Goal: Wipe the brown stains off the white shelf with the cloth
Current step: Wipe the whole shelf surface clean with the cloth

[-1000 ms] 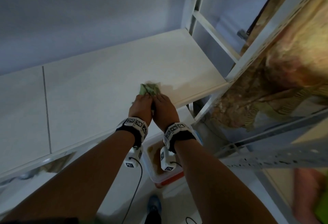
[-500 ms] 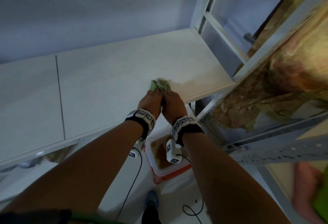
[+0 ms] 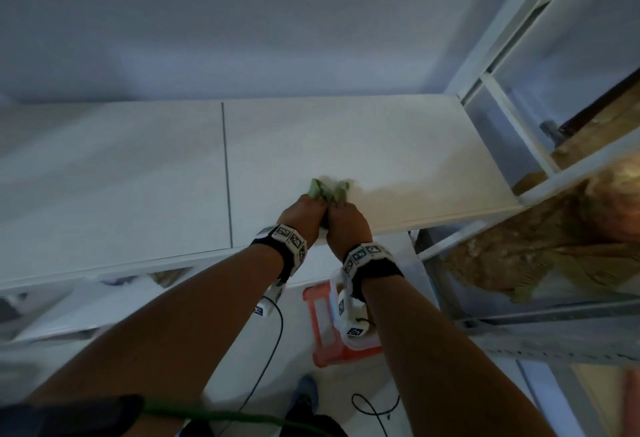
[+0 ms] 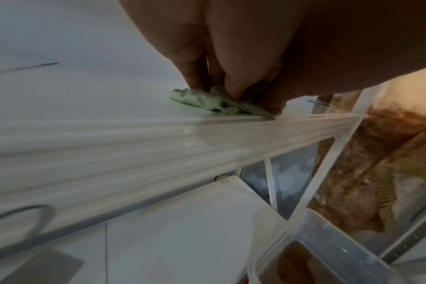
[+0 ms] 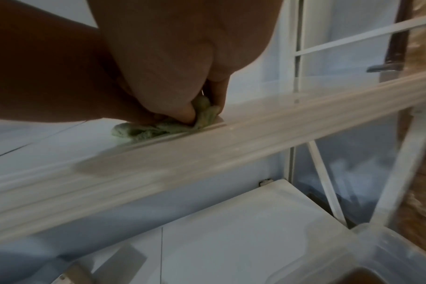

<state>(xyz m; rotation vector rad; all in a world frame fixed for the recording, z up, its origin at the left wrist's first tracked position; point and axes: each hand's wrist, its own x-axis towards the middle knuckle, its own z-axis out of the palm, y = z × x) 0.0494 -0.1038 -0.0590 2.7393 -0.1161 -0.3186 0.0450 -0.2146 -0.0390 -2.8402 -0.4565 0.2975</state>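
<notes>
A crumpled pale green cloth (image 3: 329, 189) lies on the white shelf (image 3: 398, 145) close to its front edge. My left hand (image 3: 304, 211) and right hand (image 3: 346, 220) sit side by side on it, fingers curled into the fabric. The left wrist view has the cloth (image 4: 207, 101) bunched under the left fingertips (image 4: 231, 86) on the shelf (image 4: 85, 92). From the right wrist, thumb and fingers (image 5: 187, 113) pinch the cloth (image 5: 158, 130) just behind the shelf's front lip (image 5: 255, 146). A faint tan, damp-looking patch (image 3: 433, 180) spreads right of the cloth.
A seam (image 3: 227, 173) splits the shelf board left of the hands. White frame posts (image 3: 540, 173) stand at the right end, with brown patterned fabric (image 3: 554, 239) beyond. Below sit a lower shelf (image 4: 182, 230) and a clear tub of brown liquid (image 3: 343, 325) on a red lid.
Both hands and the cloth keep the same grip near the front edge. The head view has swung left, so more of the shelf's left board shows.
</notes>
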